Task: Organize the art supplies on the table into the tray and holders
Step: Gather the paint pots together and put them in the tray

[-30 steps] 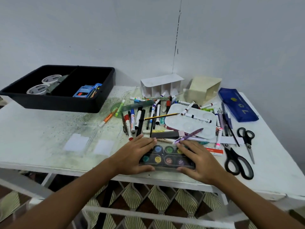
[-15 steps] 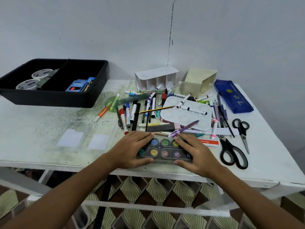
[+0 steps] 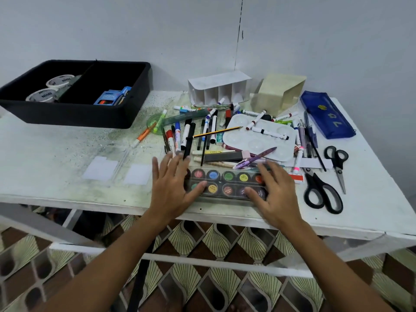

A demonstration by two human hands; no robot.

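Table (image 3: 56, 154): both spread hands flank paint box (image 3: 227, 183), thumbs touching

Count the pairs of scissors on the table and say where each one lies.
2. The larger black scissors lie near the front right edge, right of the paint box. The smaller scissors lie just behind them, toward the right. More could be buried in the pen pile.
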